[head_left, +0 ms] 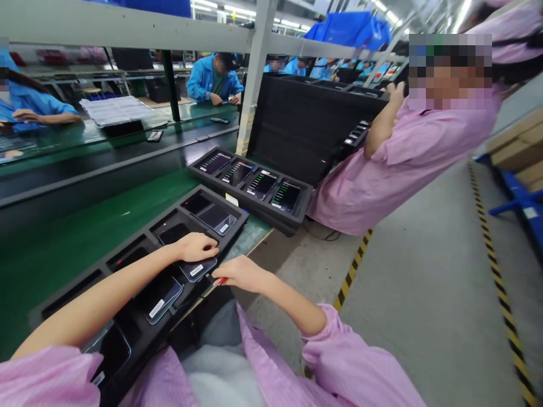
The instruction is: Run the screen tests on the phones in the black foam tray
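A black tray [127,240] with several compartments lies along the bench edge in front of me, phones in its slots. Over one phone [198,269] with a white label is my left hand [197,247], fingers curled down; whether it grips anything is hidden. To the right of that phone, at the tray's edge, my right hand [241,273] is closed on a small red object [221,281], mostly covered by the fingers. Nearer to me, another labelled phone [163,302] lies in its slot, and one more phone [218,219] sits at the tray's far end.
Beyond my tray, a second black tray [250,183] holds phones with lit screens showing lists. A person in pink [399,152] stands at the right by tall black stacked trays [314,118]. A metal post [257,73] rises from the green bench [80,223]. People in blue sit opposite.
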The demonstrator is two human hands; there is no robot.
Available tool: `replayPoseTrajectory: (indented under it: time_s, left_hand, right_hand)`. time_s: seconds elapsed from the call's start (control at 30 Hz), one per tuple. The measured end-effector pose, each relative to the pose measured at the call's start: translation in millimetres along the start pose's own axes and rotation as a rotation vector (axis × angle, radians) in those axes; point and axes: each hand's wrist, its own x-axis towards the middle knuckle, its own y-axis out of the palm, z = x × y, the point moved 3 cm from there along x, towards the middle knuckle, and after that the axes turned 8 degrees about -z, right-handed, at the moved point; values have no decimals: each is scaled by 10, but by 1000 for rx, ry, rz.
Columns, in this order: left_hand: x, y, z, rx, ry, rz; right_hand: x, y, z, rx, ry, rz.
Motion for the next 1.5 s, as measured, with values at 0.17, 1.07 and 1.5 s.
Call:
replayPoseTrajectory:
  time_s: [0.17, 1.07, 1.5]
  left_hand:
    - [-4, -2, -7, 38, -7, 12]
    - [91, 39, 81, 7, -218, -131]
    - [22, -4, 6, 27, -148, -201]
  right_hand:
    - [26, 19, -25, -43, -14, -42]
    - [-99, -18, -1205, 531, 838, -760]
    - [136, -95, -1218, 655, 1027, -643]
